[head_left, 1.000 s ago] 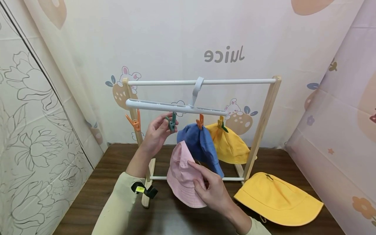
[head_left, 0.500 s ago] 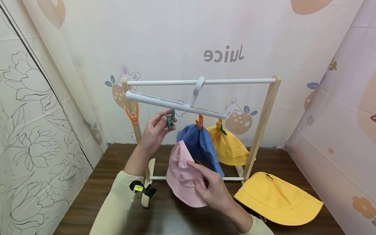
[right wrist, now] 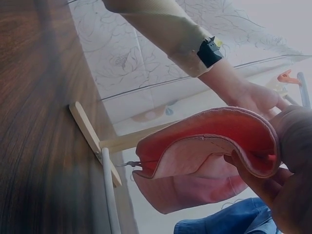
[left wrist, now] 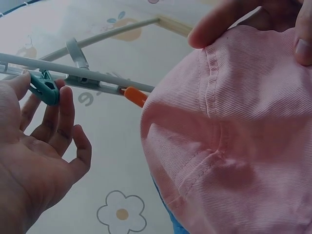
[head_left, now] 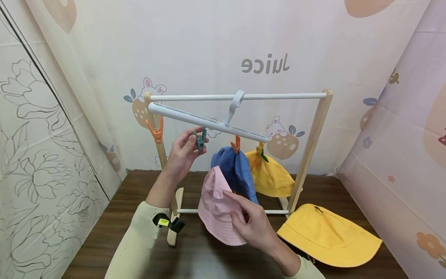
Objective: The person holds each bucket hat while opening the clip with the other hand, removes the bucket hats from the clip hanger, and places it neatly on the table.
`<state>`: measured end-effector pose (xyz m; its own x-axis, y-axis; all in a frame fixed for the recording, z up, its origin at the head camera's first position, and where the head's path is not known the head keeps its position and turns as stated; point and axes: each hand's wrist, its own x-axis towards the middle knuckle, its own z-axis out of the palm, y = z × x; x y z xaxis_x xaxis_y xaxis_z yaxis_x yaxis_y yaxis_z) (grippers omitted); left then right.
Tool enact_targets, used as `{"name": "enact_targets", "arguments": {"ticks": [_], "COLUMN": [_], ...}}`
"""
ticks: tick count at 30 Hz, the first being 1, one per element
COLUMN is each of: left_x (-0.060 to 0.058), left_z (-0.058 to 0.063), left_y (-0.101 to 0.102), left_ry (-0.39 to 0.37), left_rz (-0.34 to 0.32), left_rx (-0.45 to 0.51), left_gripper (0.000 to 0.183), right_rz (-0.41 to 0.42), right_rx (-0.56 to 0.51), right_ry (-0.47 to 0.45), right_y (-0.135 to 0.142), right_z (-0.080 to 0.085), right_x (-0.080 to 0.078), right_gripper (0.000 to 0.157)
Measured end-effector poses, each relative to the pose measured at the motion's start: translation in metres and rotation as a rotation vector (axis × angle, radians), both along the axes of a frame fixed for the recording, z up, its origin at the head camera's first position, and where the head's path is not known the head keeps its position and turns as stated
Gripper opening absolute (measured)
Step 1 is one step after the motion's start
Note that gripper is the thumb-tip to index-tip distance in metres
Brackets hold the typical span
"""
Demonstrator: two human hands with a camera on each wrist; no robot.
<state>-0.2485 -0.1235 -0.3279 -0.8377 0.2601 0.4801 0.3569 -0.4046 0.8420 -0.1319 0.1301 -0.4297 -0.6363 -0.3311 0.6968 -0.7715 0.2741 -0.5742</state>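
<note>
1. Head view: a green clip (head_left: 200, 143) is pinched by the left hand (head_left: 182, 155) below a hanger (head_left: 195, 117).
2. A pink hat (head_left: 217, 217) is gripped by the right hand (head_left: 253, 224) above the wooden table (head_left: 198, 263).
3. A yellow hat (head_left: 331, 238) is laid near the table's right edge; printed fabric (head_left: 167, 46) is hung behind.

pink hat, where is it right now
In the head view, the pink hat is just below centre, held in the right hand, in front of the blue hat.

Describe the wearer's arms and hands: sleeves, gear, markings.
Left sleeve and right sleeve: pale yellow-green, ending near the wrists. Black strap with black block and yellow label on the left one; print too small to read. Left hand and right hand ungloved.
</note>
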Motion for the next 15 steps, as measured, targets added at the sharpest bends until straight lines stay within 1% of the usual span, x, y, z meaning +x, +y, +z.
{"name": "enact_targets", "arguments": {"ticks": [6, 12, 15], "left_x": [0.0011, 0.0013, 0.0016], "left_z": [0.0, -0.0014, -0.0026], "left_y": [-0.0004, -0.0017, -0.0024], "left_ry": [0.004, 0.014, 0.02], "left_rz": [-0.001, -0.007, -0.008], "left_rx": [-0.008, 0.007, 0.012], "left_gripper": [0.02, 0.024, 0.024], "right_rz": [0.005, -0.007, -0.001], "right_rx": [-0.002, 0.006, 0.004], "right_ry": [-0.014, -0.03, -0.038], "right_y": [0.0014, 0.0024, 0.003], "right_z": [-0.0004, -0.003, -0.0041], "right_x": [0.0007, 0.0015, 0.0021], "right_gripper": [0.061, 0.063, 0.063]}}
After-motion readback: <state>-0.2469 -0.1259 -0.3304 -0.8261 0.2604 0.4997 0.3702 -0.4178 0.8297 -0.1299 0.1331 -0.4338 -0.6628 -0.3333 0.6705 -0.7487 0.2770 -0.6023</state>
